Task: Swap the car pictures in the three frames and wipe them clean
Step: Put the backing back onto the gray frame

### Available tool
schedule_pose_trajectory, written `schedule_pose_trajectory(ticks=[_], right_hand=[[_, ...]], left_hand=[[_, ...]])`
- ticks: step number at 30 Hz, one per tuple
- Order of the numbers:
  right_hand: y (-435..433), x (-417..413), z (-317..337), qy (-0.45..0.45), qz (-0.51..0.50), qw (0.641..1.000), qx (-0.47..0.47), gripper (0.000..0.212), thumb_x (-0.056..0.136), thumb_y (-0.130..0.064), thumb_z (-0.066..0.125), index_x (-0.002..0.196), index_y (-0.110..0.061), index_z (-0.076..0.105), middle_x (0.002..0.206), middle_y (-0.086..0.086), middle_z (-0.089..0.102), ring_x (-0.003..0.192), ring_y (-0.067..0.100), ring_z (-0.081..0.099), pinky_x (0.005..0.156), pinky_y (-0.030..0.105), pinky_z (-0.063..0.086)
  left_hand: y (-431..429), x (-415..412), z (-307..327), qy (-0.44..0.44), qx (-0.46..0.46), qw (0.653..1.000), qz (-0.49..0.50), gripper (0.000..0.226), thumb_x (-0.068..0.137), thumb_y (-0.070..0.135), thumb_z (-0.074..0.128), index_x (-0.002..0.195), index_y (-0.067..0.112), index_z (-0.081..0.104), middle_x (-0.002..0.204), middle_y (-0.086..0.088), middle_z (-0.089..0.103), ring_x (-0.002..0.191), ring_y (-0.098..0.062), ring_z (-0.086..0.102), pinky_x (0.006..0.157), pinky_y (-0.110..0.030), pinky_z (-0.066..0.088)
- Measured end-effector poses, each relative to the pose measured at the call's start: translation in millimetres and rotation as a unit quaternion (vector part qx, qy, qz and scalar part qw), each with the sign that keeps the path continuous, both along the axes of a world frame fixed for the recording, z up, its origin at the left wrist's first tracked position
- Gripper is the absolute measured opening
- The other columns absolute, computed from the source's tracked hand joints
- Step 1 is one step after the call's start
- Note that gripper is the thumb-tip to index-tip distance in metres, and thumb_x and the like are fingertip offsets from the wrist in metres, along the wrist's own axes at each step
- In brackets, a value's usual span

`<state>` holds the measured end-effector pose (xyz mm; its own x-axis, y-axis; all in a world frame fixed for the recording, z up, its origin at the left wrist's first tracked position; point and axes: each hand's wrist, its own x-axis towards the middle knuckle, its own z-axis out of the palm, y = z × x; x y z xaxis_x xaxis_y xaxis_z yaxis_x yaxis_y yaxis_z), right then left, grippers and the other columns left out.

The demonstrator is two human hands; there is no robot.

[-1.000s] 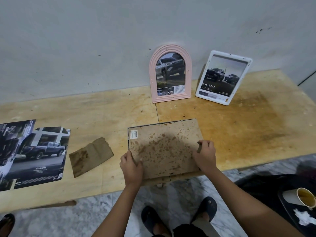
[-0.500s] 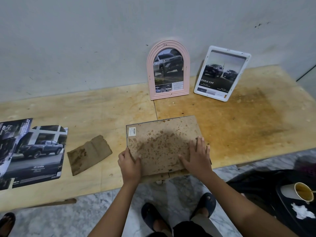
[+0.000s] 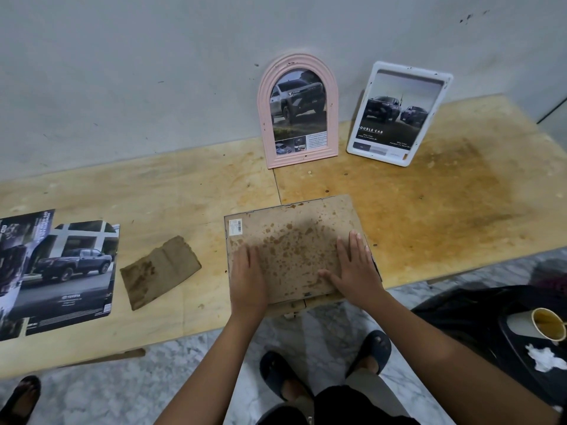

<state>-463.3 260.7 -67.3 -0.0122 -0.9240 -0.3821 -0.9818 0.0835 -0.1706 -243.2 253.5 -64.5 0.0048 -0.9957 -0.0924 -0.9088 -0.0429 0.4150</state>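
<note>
1. At 6 o'clock, 2 feet in dark slippers (image 3: 370,351) stand on the grey stone floor (image 3: 122,388).
2. At 4 o'clock, a paper cup (image 3: 547,325) lies on its side on a black thing. A crumpled white tissue (image 3: 544,358) lies just beside the cup.
3. The left grip (image 3: 247,277), a bare hand, is loose and flat. Its fingers are straight and hold nothing. It presses on the back of the flat frame (image 3: 294,240).
4. The right grip (image 3: 356,268) is loose and flat too, with its fingers spread. It rests on the same back, at the 3 o'clock side.
5. The flat frame lies face down on the desk (image 3: 429,216). Its brown back has many dark spots and a small white sticker in 1 far corner. Its near end sticks out over the desk edge.
6. A brown rag (image 3: 159,271) lies on the desk at 9 o'clock from the flat frame, near it but not touching.
7. Farther out at 9 o'clock, loose car pictures (image 3: 70,265) lie flat on the desk. The top 1 shows a dark truck.
8. At 12 o'clock, a pink frame (image 3: 297,61) with a round top stands against the wall (image 3: 153,72). It holds a picture of a silver truck.
9. At 1 o'clock, a white frame (image 3: 411,72) leans on the wall, tilted. It holds a picture of 2 dark trucks.
</note>
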Motion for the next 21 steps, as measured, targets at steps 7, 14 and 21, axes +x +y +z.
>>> schedule_pose_trajectory(ticks=[7,14,21], right_hand=[[-7,3,6,-0.007,-0.014,0.999,0.047,0.102,0.075,-0.083,0.006,0.149,-0.015,-0.014,0.153,0.016,-0.027,0.141,0.029,-0.025,0.116,0.042,-0.009],[-23,7,15,-0.045,-0.051,0.989,0.129,0.096,0.087,-0.061,0.045,0.149,-0.014,-0.012,0.15,0.013,-0.034,0.14,0.028,-0.028,0.117,0.046,-0.007],[-22,7,11,-0.076,-0.075,0.988,0.11,0.097,0.084,-0.06,0.052,0.15,-0.017,-0.006,0.151,0.011,-0.034,0.14,0.027,-0.029,0.115,0.048,-0.008]], left_hand=[[2,-2,-28,-0.027,0.083,0.993,-0.078,0.066,0.088,0.036,0.031,0.135,-0.009,0.038,0.142,-0.029,0.037,0.131,-0.043,0.034,0.096,-0.053,0.042],[4,-1,-33,-0.05,0.108,0.99,-0.079,0.085,0.07,0.068,-0.025,0.135,0.014,-0.024,0.143,-0.004,-0.033,0.135,-0.018,-0.028,0.116,-0.038,-0.004],[4,-1,-27,-0.04,0.126,0.988,-0.084,0.095,0.059,0.071,-0.037,0.136,0.016,-0.024,0.143,-0.004,-0.034,0.135,-0.017,-0.029,0.114,-0.036,-0.008]])
